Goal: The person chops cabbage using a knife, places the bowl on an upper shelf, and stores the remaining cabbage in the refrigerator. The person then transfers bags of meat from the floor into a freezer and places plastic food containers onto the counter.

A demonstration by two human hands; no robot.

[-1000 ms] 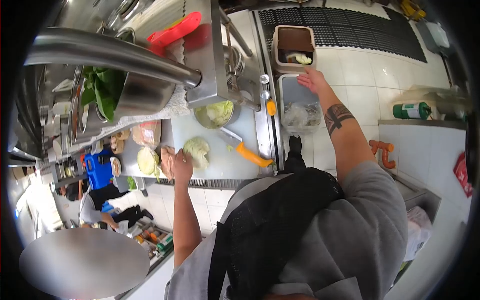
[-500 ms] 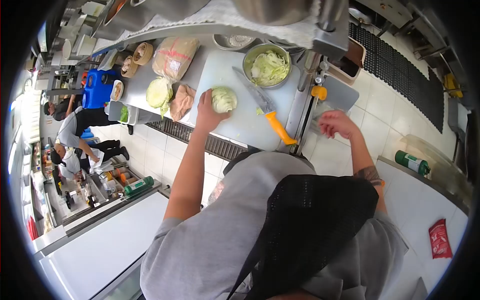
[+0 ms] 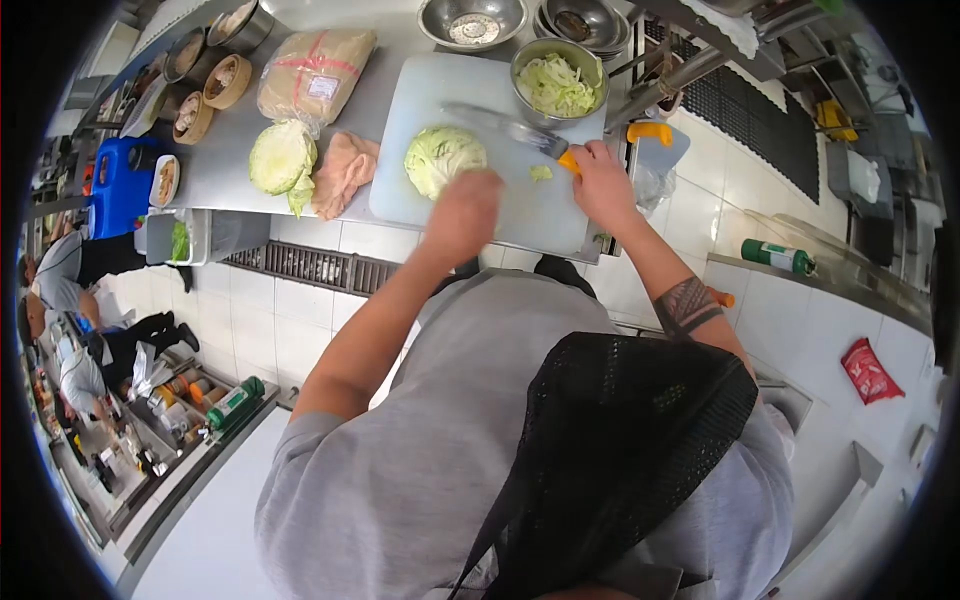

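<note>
A pale green half cabbage (image 3: 437, 156) rests on the white cutting board (image 3: 402, 105). My left hand (image 3: 466, 215) is at its near right side, smeared by motion, so its fingers cannot be made out. At the board's right, my right hand (image 3: 603, 185) is closed around the yellow handle of a kitchen knife (image 3: 505, 127). The knife's broad blade, blurred, points left just beyond the cabbage. A small cabbage scrap (image 3: 541, 173) lies under the handle. Behind the blade stands a metal bowl (image 3: 560, 120) of cut cabbage (image 3: 555, 85).
Left of the board are a crumpled pinkish cloth (image 3: 343, 175), another cut cabbage (image 3: 281, 158) and a plastic-wrapped brown package (image 3: 318, 75). A metal colander (image 3: 472, 22) and stacked bowls (image 3: 583, 25) stand behind. Co-workers (image 3: 75, 270) are at the far left.
My right hand has come in from beside the counter and taken the knife's handle; the blade has swung further across. My left hand has shifted to the cabbage's near right side. The camera view has moved.
</note>
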